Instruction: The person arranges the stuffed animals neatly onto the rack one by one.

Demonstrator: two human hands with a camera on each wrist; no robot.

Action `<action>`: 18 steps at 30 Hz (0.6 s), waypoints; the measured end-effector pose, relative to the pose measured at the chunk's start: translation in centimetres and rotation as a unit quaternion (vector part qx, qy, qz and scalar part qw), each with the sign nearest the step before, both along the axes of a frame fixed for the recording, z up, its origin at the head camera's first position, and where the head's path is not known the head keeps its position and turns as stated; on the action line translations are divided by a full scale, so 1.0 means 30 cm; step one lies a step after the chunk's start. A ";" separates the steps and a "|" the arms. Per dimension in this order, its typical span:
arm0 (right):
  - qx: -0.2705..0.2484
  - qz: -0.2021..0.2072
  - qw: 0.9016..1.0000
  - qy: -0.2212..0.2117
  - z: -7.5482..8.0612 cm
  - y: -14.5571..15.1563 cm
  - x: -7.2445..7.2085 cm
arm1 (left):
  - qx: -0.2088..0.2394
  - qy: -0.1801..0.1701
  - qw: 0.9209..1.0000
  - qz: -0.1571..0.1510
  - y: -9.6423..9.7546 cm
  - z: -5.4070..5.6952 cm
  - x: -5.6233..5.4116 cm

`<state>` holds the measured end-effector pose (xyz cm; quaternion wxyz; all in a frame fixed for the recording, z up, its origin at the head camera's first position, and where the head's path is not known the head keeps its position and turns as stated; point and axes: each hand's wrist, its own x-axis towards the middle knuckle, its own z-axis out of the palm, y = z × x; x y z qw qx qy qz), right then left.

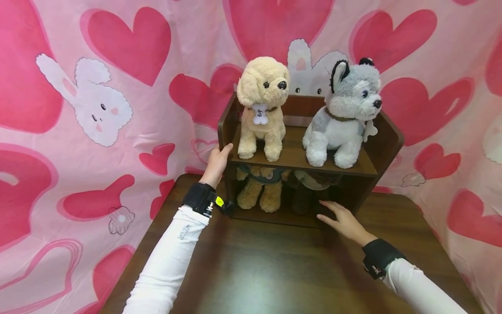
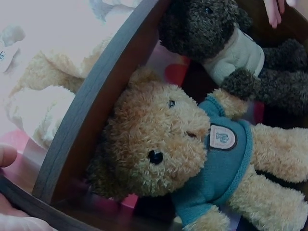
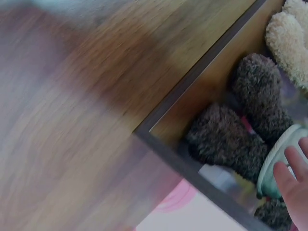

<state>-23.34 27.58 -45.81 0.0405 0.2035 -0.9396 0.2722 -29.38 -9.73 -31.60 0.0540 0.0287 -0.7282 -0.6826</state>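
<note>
My left hand (image 1: 216,163) grips the left side panel of a dark wooden two-level shelf (image 1: 386,150), thumb and fingers on either side of its edge. At the lower right, my right hand (image 1: 346,223) reaches toward the bottom compartment with fingers spread, overlapping the dark brown teddy bear (image 3: 224,137) in the right wrist view. This bear wears a pale top and sits beside a light brown teddy bear (image 2: 159,130) in a teal sweater. A cream plush dog (image 1: 260,131) with a bone-shaped tag and a grey-and-white plush husky (image 1: 339,126) sit on the upper board.
The shelf stands toward the back of a brown wooden table (image 1: 259,266). Behind and around hangs a pink cloth (image 1: 153,109) printed with hearts and white rabbits. The upper board hides the lower bears' heads in the head view.
</note>
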 end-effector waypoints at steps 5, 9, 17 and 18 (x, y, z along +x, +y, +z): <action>0.020 0.020 1.000 -0.008 0.005 0.036 0.024 | -0.044 -0.005 0.998 -0.037 -0.035 0.008 0.015; 0.024 0.034 0.999 -0.013 0.023 0.073 0.049 | -0.112 -0.012 0.989 -0.090 -0.074 0.013 0.034; 0.039 0.040 0.998 -0.019 0.055 0.161 0.082 | -0.341 -0.024 0.921 -0.187 -0.154 0.009 0.066; 0.043 0.039 0.998 -0.017 0.060 0.172 0.083 | -0.370 -0.030 0.906 -0.200 -0.163 0.006 0.067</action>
